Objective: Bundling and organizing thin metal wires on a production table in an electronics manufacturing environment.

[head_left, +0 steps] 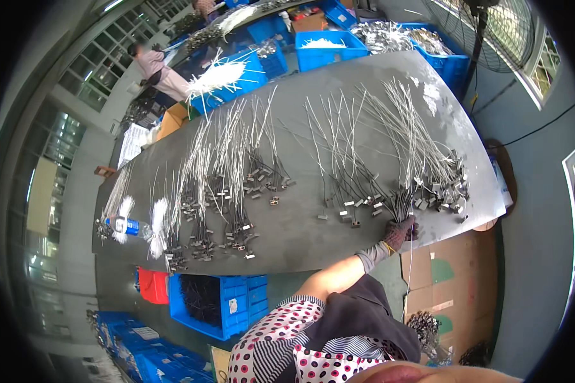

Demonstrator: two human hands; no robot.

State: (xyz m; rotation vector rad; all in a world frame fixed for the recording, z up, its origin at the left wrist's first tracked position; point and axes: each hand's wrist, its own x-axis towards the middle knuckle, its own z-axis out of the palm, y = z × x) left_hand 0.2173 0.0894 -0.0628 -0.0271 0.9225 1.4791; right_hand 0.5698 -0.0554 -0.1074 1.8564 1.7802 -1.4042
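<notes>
My left hand (pixel 399 233), in a dark knitted glove with a grey cuff, is at the near right edge of the grey table. Its fingers are closed round a bunch of thin cables (pixel 400 205), dark where I grip them and pale toward the far ends. Right beside the hand lies a spread of similar cables (pixel 442 191) with small blocky connectors. A looser group of cables (pixel 348 172) is just left of it. One pale strand (pixel 409 274) hangs from near the hand past the table edge. My right hand does not show.
More cable heaps (pixel 217 172) cover the table's left half, near a blue-labelled bottle (pixel 129 226) and white tie bundles (pixel 158 226). Blue bins (pixel 326 57) line the far edge. Below the near edge stands a blue crate (pixel 227 306); cardboard (pixel 453 274) lies right. A person (pixel 161 73) stands far left.
</notes>
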